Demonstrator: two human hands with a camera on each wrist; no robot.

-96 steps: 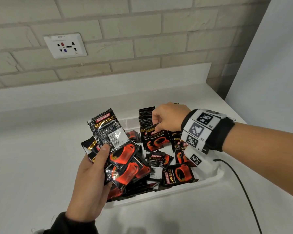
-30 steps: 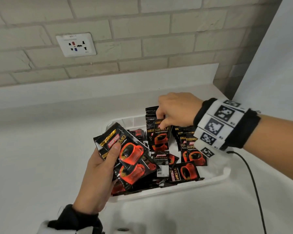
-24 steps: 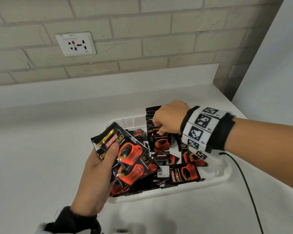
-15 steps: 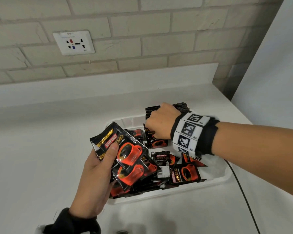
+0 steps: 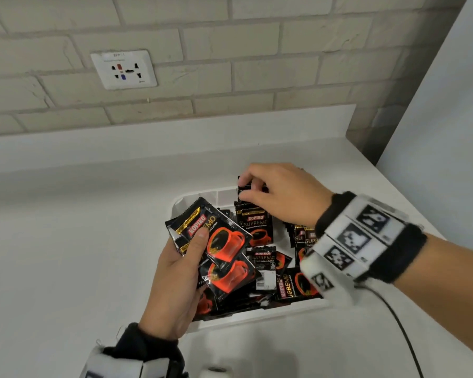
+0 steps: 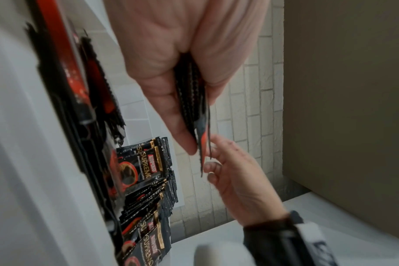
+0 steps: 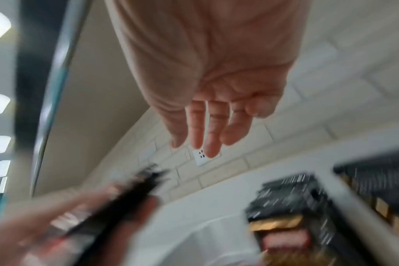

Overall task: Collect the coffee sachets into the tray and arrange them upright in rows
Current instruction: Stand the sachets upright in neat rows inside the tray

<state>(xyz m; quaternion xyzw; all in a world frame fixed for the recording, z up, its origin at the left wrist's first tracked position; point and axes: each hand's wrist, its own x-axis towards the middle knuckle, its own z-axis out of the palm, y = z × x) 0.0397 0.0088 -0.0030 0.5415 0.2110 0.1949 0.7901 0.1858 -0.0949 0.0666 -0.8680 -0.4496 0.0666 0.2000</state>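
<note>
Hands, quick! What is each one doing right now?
Left hand: holding a bunch of coffee sachets, thumb on top.
Right hand: above the upright sachets in the tray, fingers loose and apparently empty.

The tray (image 5: 260, 316) sits on the counter (image 5: 66, 241) near the wall (image 5: 230, 50), with the socket (image 5: 124, 69) on that wall behind it and to its left. In the tray, upright sachets (image 5: 254, 222) stand in rows at the back and right, and loose sachets (image 5: 268, 266) lie flat toward the front. The left hand (image 5: 175, 285) is over the tray's front left corner with a fan of sachets (image 5: 219, 241) in it; the right hand (image 5: 281, 192) is over the back row, and a cable (image 5: 402, 334) runs across the counter right of the tray.
</note>
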